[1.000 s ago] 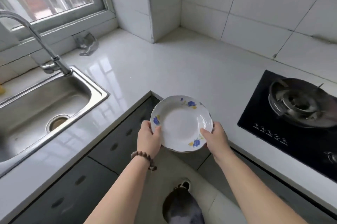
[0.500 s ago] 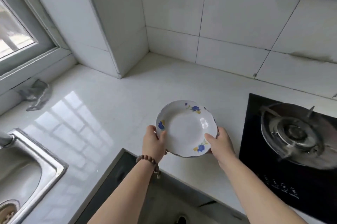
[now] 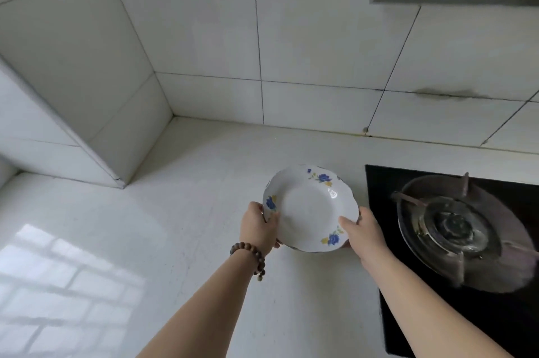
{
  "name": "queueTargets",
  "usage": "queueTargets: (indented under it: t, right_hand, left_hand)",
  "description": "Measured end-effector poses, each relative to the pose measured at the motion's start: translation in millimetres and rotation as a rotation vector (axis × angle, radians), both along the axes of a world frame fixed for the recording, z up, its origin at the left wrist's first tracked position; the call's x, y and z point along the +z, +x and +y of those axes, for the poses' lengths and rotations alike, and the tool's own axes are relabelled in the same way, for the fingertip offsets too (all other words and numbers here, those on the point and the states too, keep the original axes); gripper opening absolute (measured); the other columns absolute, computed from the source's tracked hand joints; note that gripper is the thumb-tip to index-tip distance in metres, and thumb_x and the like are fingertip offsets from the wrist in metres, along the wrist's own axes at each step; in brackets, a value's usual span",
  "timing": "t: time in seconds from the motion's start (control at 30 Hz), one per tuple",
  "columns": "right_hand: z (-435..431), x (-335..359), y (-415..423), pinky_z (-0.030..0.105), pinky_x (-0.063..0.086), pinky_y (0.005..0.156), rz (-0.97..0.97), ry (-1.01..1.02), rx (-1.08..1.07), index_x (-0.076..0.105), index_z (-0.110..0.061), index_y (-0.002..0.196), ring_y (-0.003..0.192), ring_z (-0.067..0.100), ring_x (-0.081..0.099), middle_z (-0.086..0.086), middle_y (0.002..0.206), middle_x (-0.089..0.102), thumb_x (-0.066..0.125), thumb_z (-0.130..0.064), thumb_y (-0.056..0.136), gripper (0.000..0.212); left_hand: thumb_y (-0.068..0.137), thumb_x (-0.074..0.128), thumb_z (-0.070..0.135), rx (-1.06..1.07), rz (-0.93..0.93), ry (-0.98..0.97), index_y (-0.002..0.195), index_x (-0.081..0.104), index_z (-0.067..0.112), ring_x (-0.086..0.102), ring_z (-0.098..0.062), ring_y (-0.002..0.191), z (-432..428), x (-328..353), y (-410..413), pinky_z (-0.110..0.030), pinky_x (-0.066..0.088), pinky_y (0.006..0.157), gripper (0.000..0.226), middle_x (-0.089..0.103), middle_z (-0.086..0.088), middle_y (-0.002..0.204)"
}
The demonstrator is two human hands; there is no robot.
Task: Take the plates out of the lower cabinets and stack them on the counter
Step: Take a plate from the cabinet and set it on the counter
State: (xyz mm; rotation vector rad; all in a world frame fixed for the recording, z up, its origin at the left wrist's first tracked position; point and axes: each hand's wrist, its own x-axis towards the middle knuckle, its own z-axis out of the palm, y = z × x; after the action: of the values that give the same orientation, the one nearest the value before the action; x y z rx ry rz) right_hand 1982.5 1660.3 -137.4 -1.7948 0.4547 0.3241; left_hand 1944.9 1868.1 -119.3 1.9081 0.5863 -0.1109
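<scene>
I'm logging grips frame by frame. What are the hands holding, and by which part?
One flowered plate, held by its rim: the left hand grips the left edge, the right hand the lower right edge.

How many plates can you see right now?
1. The plate is held by its rim between the left hand and the right hand, over the counter, just left of the stove. Another under it would be hidden.

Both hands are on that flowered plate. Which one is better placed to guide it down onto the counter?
Probably the left hand: it grips the white scalloped plate with blue flowers over bare white counter, while the right hand holds the rim beside the black glass hob.
</scene>
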Motion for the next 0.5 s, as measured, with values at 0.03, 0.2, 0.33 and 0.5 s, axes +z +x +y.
queueTargets:
  t: [0.03, 0.2, 0.33, 0.5]
  right_hand:
    - [-1, 0, 9, 0.028, 0.055, 0.052, 0.004, -0.009, -0.017, 0.049, -0.016, 0.121, 0.091, 0.021, 0.063, 0.007, 0.107, 0.061, 0.059, -0.013, 0.088, 0.034]
    - [-7, -5, 54, 0.046, 0.059, 0.077, 0.037, -0.053, -0.099, 0.046, -0.013, 0.127, 0.099, 0.029, 0.062, 0.011, 0.115, 0.06, 0.059, -0.013, 0.089, 0.041]
    - [-9, -8, 85, 0.052, 0.056, 0.085, 0.095, -0.056, -0.134, 0.045, -0.014, 0.129, 0.104, 0.031, 0.061, 0.012, 0.118, 0.058, 0.059, -0.012, 0.09, 0.042]
    - [-9, -15, 105, 0.053, 0.055, 0.086, 0.158, -0.066, -0.152, 0.042, -0.014, 0.131, 0.107, 0.033, 0.06, 0.014, 0.121, 0.056, 0.058, -0.012, 0.091, 0.043]
  left_hand:
    - [0.092, 0.053, 0.026, -0.024, 0.005, 0.007, 0.092, 0.043, 0.01, 0.061, -0.016, 0.044, 0, -1, 13, -0.02, 0.042, 0.035, 0.019, 0.063, -0.01, 0.087]
    - [0.093, 0.052, 0.027, -0.113, 0.016, 0.038, 0.093, 0.042, 0.011, 0.06, -0.011, 0.04, -4, -7, 73, -0.017, 0.041, 0.033, 0.018, 0.063, -0.011, 0.088]
    - [0.094, 0.051, 0.024, -0.129, 0.035, 0.043, 0.099, 0.043, 0.009, 0.062, -0.018, 0.047, -10, -13, 105, -0.016, 0.04, 0.032, 0.018, 0.062, -0.015, 0.095]
    - [0.094, 0.051, 0.025, -0.141, 0.063, 0.079, 0.104, 0.044, 0.007, 0.069, -0.031, 0.066, -14, -19, 125, -0.022, 0.047, 0.037, 0.022, 0.057, -0.009, 0.092]
